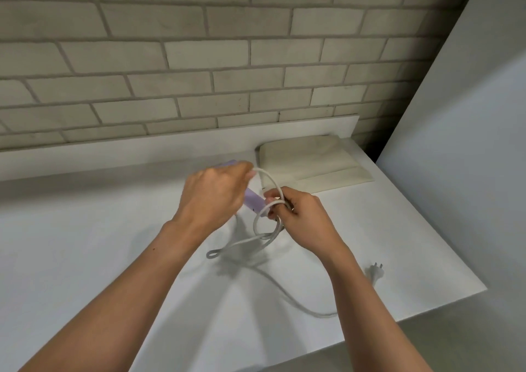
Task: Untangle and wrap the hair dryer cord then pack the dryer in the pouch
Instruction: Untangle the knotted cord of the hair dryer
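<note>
Grips light-looking dryer (253, 200) in left hand (212, 198), pinches limp, likely springy cord (272, 179) loops in right hand (300, 215); best gathered close to dryer.

A wall (199, 58) of pale grey bricks with darker joints runs behind the white table (85, 258), and a low white upstand (142, 149) lines the table's back edge. Along the right edge a plain white panel (455, 144) rises at a slant, leaving a dark gap (370, 147) at the back right corner. Soft light lays faint grey shadows on the tabletop.
</note>
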Demonstrator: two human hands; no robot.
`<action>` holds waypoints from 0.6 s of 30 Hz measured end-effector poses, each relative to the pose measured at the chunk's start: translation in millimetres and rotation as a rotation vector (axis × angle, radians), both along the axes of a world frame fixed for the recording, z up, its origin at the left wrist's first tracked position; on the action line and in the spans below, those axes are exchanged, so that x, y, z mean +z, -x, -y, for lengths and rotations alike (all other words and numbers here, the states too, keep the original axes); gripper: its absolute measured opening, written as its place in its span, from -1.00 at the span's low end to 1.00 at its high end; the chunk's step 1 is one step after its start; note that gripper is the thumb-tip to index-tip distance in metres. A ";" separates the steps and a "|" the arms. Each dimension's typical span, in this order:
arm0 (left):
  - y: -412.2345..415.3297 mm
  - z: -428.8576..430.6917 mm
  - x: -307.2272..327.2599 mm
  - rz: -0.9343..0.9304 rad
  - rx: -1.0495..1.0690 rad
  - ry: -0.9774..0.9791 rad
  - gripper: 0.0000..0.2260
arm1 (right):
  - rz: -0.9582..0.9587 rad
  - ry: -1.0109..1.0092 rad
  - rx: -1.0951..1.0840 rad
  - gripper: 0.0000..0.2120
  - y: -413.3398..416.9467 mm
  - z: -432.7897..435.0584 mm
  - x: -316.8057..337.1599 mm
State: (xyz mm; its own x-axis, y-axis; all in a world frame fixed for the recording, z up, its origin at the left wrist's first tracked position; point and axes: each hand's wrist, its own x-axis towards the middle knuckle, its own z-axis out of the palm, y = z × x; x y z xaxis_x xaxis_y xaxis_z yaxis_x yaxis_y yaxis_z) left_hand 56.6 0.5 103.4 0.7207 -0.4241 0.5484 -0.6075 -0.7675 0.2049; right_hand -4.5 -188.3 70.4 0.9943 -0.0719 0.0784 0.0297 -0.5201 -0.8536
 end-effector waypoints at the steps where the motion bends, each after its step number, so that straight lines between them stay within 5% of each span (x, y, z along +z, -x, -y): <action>1: -3.2 -1.1 2.3 -0.012 0.040 0.101 -0.80 | -0.019 -0.051 0.005 -0.75 0.2 -0.1 -1.3; 6: -23.7 -13.9 -1.4 -0.197 0.211 0.176 -0.82 | -0.002 -0.122 0.051 -0.85 -1.3 2.7 3.2; 10: -30.1 -20.5 -9.3 -0.408 0.230 -0.109 -0.77 | -0.024 -0.031 0.062 -0.83 -4.8 7.7 3.0; 14: -17.5 -11.6 -4.7 -0.263 -0.122 -0.130 -0.59 | -0.061 0.100 0.098 -0.79 -5.0 7.7 1.9; 18: -6.1 6.6 -1.3 -0.292 -0.311 -0.297 -0.73 | -0.067 0.161 0.120 -0.64 -5.8 4.7 4.3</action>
State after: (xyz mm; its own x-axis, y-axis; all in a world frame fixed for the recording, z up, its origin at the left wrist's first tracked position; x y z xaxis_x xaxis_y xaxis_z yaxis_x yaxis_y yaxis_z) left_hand 62.7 -6.1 102.1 0.6409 -0.7494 0.1662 -0.7660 -0.6107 0.2006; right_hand 1.3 -192.9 74.7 0.9984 0.0553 0.0130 0.0457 -0.6460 -0.7619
